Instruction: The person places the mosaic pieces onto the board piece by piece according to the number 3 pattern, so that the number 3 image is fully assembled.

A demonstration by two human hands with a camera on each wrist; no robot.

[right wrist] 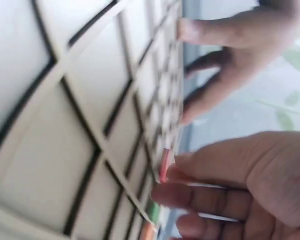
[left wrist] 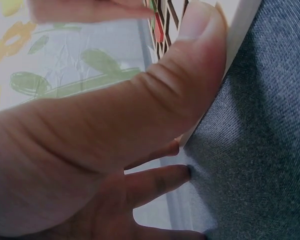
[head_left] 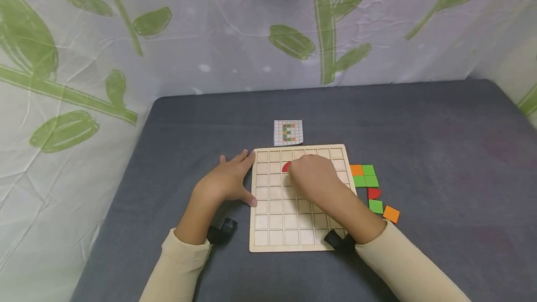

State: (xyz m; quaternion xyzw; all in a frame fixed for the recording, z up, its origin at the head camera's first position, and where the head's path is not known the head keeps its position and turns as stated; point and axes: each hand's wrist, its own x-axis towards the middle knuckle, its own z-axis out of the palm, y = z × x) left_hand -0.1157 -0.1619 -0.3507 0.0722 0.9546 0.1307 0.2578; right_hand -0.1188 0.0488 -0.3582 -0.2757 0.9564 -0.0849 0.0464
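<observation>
A square wooden grid board lies on the dark cloth. My left hand is at its left edge, fingers spread, with the thumb resting against the rim. Over the board's upper middle is my right hand, its fingers bent down. A red quarter-circle piece shows just left of that hand. In the right wrist view the red piece is right beside the thumb tip, with a green piece and an orange piece past the fingers. Whether the fingertips pinch a piece is hidden.
Right of the board lie green tiles, an orange tile and another red quarter-circle. A small printed pattern card sits behind the board. Black wrist devices are on both wrists. A leaf-patterned curtain hangs behind the table.
</observation>
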